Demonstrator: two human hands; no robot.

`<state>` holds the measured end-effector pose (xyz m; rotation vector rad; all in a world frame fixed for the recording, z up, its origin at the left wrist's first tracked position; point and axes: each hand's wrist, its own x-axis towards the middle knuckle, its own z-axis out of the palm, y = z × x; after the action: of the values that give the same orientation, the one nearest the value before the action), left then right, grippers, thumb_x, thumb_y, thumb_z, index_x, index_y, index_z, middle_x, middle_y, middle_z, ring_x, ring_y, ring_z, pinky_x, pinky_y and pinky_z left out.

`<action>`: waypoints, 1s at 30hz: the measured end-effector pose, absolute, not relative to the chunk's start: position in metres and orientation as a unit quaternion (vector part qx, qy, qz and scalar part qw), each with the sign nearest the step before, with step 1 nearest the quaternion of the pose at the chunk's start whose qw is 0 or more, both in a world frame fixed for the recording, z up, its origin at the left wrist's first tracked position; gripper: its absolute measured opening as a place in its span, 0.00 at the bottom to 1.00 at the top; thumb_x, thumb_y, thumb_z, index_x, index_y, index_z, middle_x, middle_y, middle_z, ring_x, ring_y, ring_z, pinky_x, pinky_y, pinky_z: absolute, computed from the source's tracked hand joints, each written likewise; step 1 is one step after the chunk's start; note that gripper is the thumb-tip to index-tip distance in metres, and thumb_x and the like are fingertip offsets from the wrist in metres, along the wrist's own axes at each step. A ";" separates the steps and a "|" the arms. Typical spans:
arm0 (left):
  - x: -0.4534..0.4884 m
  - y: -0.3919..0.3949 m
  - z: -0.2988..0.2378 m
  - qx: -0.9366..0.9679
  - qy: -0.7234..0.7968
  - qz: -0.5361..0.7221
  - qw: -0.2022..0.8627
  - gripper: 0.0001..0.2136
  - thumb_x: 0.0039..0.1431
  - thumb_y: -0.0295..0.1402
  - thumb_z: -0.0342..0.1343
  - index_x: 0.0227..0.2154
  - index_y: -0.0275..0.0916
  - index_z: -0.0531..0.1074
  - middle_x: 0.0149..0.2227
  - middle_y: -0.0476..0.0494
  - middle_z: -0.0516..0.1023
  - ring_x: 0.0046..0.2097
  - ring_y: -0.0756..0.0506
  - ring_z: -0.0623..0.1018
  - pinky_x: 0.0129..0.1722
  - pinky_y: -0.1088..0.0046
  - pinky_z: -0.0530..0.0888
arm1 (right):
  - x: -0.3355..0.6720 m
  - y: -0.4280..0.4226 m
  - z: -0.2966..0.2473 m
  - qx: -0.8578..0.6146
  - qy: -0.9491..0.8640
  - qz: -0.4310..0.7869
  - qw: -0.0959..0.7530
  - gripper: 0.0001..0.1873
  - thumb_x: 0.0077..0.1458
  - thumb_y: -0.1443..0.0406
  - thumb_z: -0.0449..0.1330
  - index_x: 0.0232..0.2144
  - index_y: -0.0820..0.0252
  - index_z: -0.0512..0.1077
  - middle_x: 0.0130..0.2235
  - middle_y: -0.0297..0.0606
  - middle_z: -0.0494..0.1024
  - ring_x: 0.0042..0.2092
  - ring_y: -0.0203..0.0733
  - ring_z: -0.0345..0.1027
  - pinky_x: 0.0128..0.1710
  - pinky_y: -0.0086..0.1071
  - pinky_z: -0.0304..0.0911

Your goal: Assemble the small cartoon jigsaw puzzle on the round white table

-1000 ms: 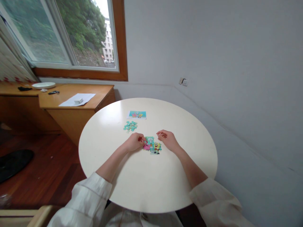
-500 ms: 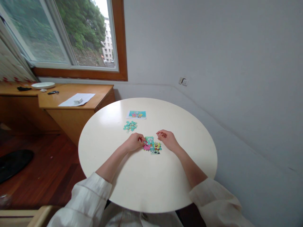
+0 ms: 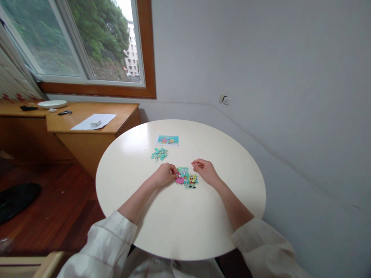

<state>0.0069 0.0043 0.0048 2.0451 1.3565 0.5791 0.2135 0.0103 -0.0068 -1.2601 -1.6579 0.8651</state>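
Observation:
A partly joined jigsaw puzzle (image 3: 186,178) with a pink, a pale green and a yellow cartoon figure lies on the round white table (image 3: 179,220). My left hand (image 3: 166,173) is at its left edge, thumb and fingers closed on a puzzle piece beside the pink figure; the fingers mostly hide that piece. To the right of the puzzle, my right hand (image 3: 205,170) hangs over the table with loosely bent fingers, and nothing shows in it. Beyond my left hand is a pile of loose teal puzzle pieces (image 3: 159,154).
A picture card (image 3: 167,140) with the same kind of cartoon lies behind the pile. At the left stands a wooden desk (image 3: 127,112) bearing a white sheet (image 3: 84,122), a small white box (image 3: 95,123) and a plate (image 3: 52,104). A wall bounds the right side.
My left fingers have shifted very slightly at the puzzle's left edge, showing more of the pink figure. The right hand stays where it was.

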 end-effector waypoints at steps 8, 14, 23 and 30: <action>0.008 0.003 0.007 0.780 0.505 0.224 0.295 0.03 0.42 0.26 0.54 0.22 0.35 0.73 0.21 0.51 0.72 0.25 0.52 0.67 0.26 0.78 0.63 | 0.213 0.009 -0.005 -0.514 -0.665 0.340 0.422 0.09 0.44 0.61 0.55 0.28 0.60 0.69 0.21 0.33 0.70 0.28 0.38 0.69 0.29 0.30 0.63; 0.007 0.004 0.005 0.769 0.504 0.247 0.307 0.03 0.43 0.27 0.54 0.20 0.35 0.71 0.19 0.52 0.70 0.24 0.52 0.66 0.25 0.78 0.63 | 0.213 0.009 -0.004 -0.512 -0.658 0.342 0.433 0.09 0.44 0.61 0.55 0.27 0.60 0.70 0.21 0.33 0.70 0.28 0.38 0.69 0.30 0.31 0.64; 0.006 0.004 0.012 0.745 0.530 0.327 0.239 0.06 0.47 0.27 0.51 0.23 0.34 0.73 0.25 0.47 0.74 0.28 0.51 0.69 0.30 0.76 0.65 | 0.219 0.014 -0.006 -0.529 -0.635 0.301 0.476 0.10 0.45 0.60 0.55 0.29 0.61 0.70 0.22 0.34 0.70 0.27 0.36 0.66 0.26 0.29 0.62; 0.006 0.003 0.007 0.805 0.471 0.286 0.218 0.09 0.44 0.24 0.51 0.25 0.36 0.76 0.29 0.46 0.74 0.31 0.50 0.70 0.35 0.75 0.67 | 0.238 0.022 -0.001 -0.578 -0.584 0.191 0.538 0.10 0.46 0.62 0.53 0.29 0.61 0.71 0.29 0.38 0.74 0.30 0.38 0.66 0.31 0.32 0.63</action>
<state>0.0063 0.0027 0.0074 2.2286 1.3044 0.7928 0.2378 0.0224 -0.0008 -1.3741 -1.3887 0.4539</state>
